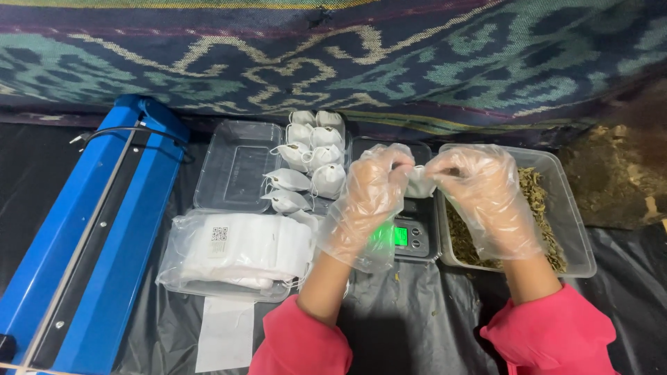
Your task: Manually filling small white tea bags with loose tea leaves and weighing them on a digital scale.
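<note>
Both hands in thin clear plastic gloves pinch one small white filter bag (420, 182) between them: left hand (372, 194) holds its left edge w/ fingertips closed, right hand (486, 198) holds the top right part. Bag is in the air, above a small digital scale (410, 236) w/ green lit display. At right, just beside the scale, a clear plastic tub (580, 243) w/ dried green herb. At left, filled white bags (313, 163) lie in a group, near a packet of empty bags (240, 253) & a blue heat sealer (83, 229).
</note>
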